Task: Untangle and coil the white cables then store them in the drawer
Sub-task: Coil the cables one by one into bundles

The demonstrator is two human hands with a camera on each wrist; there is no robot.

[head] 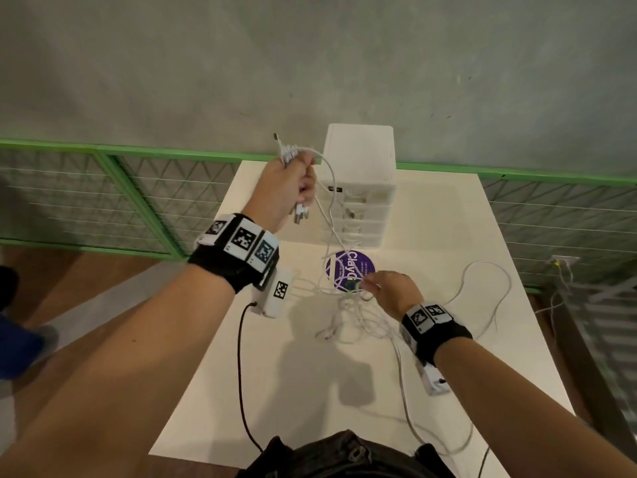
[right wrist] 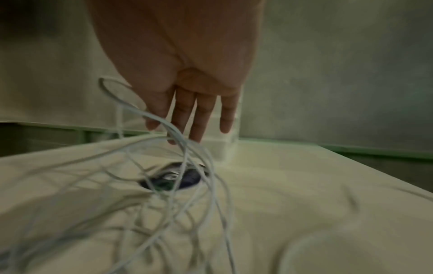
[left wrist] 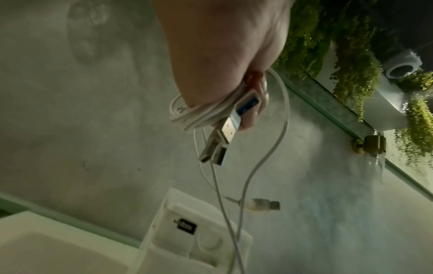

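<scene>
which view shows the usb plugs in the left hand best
The left wrist view: the USB plugs hang sharp and close below the left hand. The head view shows them small and blurred. The right wrist view does not show them.

Left hand [head: 287, 188] raised above the table, forearm extended forward and upward, a black wrist band with square markers around the wrist. Its fingers [left wrist: 249, 118] are curled into a fist, gripping a bundle of white cables [left wrist: 199, 115] whose plugs stick out below the fist. Right hand [head: 391, 293] held low, palm down, forearm reaching forward, wrist banded likewise. Its fingers [right wrist: 201, 118] are straight and slightly spread, pointing downward, the fingertips touching loose cable strands [right wrist: 178, 140].
</scene>
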